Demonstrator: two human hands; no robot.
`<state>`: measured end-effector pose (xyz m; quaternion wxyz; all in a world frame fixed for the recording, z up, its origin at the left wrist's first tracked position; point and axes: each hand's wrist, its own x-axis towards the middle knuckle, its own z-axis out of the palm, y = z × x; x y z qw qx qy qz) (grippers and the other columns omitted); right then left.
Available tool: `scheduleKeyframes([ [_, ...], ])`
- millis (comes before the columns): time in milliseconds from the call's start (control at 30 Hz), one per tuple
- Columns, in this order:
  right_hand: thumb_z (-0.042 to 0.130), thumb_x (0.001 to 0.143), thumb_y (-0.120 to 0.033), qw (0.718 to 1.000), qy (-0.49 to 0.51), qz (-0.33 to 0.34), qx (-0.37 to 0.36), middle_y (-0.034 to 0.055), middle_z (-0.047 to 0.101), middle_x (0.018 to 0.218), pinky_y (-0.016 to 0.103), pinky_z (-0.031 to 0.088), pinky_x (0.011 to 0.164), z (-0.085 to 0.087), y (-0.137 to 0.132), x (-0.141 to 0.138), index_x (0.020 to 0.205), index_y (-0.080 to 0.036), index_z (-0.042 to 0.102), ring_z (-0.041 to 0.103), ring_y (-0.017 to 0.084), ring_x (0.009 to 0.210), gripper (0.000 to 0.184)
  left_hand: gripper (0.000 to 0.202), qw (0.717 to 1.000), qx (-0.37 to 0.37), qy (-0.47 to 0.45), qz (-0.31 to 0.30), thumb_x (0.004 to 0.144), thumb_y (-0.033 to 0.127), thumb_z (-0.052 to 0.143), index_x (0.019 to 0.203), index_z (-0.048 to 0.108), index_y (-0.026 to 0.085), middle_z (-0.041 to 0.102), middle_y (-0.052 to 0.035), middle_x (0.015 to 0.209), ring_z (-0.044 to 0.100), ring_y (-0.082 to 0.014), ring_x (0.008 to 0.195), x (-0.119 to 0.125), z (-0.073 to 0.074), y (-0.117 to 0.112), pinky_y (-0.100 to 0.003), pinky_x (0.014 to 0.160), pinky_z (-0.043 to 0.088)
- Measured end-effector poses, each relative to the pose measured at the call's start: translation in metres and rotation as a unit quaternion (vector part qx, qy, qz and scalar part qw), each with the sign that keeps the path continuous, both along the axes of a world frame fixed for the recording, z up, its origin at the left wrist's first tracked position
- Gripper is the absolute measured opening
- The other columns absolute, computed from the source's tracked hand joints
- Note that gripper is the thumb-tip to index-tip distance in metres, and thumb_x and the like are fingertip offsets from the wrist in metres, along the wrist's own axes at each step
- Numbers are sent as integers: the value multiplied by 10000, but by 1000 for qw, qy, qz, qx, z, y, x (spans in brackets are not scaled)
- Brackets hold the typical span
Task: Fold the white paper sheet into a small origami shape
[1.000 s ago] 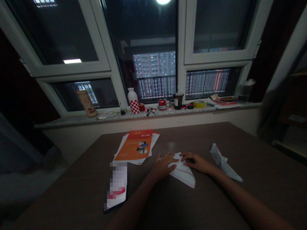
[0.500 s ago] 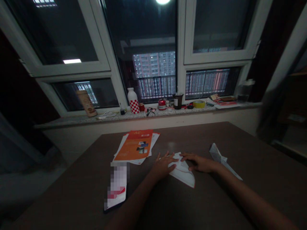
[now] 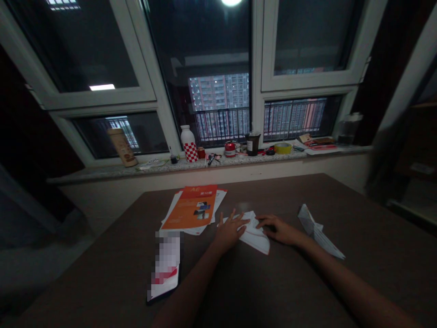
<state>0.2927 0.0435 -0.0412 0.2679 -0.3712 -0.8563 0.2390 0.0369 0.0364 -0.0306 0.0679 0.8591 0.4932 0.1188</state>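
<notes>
A folded sheet of white paper (image 3: 255,239) with a thin reddish edge lies on the brown table between my hands. My left hand (image 3: 229,233) rests flat on its left part, fingers spread and covering some of the folds. At its upper right side, my right hand (image 3: 278,229) touches the paper with bent fingers, the thumb apart from the forefinger. Neither hand lifts the sheet. To the right lies a folded paper piece (image 3: 319,231) with a pointed tip and printed lines, untouched.
An orange booklet (image 3: 191,207) lies on white sheets at the back left. Nearer me is a phone (image 3: 167,269) with a blurred screen. Along the windowsill (image 3: 157,172) stand a checkered bottle (image 3: 190,145), a tan bottle (image 3: 122,146), a dark cup (image 3: 252,145) and yellow tape (image 3: 283,148).
The folded paper has shifted slightly away from me and to the left, turning a little. My left hand has moved slightly left with it; my right hand stays close by its edge.
</notes>
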Motion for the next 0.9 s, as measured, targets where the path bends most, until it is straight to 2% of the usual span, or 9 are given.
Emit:
scheduleKeyframes([
  [133,644,841,-327,999,2,39,-31,73,494,1421,481,327,1116,1,6,8,1152,-272,678,443,260,1315,318,384,1000,-1,2,1,1007,437,315,1371,428,483,350,104,1526,187,-269,1459,-1,-1,1,-681,1120,-29],
  [267,702,791,-444,994,-6,66,-82,78,411,1487,481,293,1139,8,3,13,1246,-279,623,384,274,1362,490,381,1000,2,5,4,1010,441,301,1365,427,495,356,103,1523,189,-273,1458,-2,-3,2,-697,1107,-30],
  [433,755,722,-472,989,-40,62,-127,77,339,1530,486,253,1155,17,-1,14,1320,-291,559,319,294,1397,655,393,1000,2,11,0,1012,456,271,1381,395,508,339,104,1532,175,-281,1460,-2,-5,3,-714,1098,-10],
  [900,753,713,-526,988,-44,83,-126,73,336,1537,470,219,1170,21,0,15,1293,-285,580,291,284,1414,652,392,1000,-5,4,-3,1017,428,279,1384,403,489,332,93,1537,170,-273,1462,-3,-2,1,-702,1089,-81],
])
